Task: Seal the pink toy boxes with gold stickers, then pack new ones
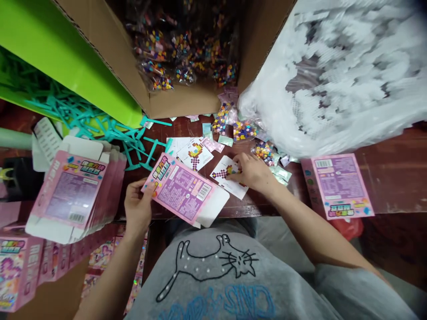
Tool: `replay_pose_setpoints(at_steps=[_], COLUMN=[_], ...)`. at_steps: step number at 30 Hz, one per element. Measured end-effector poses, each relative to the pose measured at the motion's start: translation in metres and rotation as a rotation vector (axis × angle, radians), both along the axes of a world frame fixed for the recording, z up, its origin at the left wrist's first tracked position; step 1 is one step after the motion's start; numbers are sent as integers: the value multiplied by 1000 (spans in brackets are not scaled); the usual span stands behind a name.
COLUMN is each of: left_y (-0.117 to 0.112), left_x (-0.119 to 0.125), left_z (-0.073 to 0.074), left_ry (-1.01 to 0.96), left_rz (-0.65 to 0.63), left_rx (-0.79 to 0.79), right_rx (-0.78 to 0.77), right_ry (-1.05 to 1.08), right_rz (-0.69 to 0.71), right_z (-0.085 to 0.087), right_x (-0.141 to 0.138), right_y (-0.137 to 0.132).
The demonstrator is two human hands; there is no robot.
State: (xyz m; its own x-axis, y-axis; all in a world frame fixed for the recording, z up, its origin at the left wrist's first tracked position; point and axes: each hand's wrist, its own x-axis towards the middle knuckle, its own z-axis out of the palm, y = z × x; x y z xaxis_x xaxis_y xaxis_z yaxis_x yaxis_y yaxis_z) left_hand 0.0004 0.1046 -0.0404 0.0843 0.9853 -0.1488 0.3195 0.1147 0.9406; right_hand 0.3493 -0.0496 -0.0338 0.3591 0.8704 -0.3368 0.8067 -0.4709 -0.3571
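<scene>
Left hand (pixel 137 209) clamped, right hand (pixel 252 172) forward — fingers (pixel 237 166) seemingly pinching

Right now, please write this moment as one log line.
left hand: holds flat pink box | right hand: on pattern card | nearby: bead packets, open carton

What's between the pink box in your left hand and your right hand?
Head view: a white pattern card lies there, partly under the right hand, beside the pink box held by the left hand.
</scene>
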Motion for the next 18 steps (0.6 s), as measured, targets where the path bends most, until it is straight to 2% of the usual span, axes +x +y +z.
replay_pose_setpoints(at_steps=[3, 6, 8, 10, 12, 15, 17, 18], left_y=[-19, -21, -4, 31, 78, 159, 207, 225], left_x=[-17, -21, -2, 42, 105, 206, 256, 272], left_z=[-4, 9, 25, 45, 66, 98, 118, 126], left_ry=[121, 353, 424, 372, 371, 425, 505, 566], left_rz=[-63, -172, -270, -404, -530, -496, -442, -448], left_rx=[105, 498, 794, 942, 933, 903, 896, 877], right_rx=[15, 23, -47, -138, -165, -111, -77, -81], right_ry=[15, -15, 7, 57, 73, 21, -38, -56], right_rz=[36, 11, -36, -53, -21, 50, 30, -4], right_z=[5, 12, 14, 15, 16, 21, 24, 25], right_x=[3, -1, -4, -5, -5, -8, -13, -15], right_y=[11, 16, 20, 24, 27, 26, 23, 22])
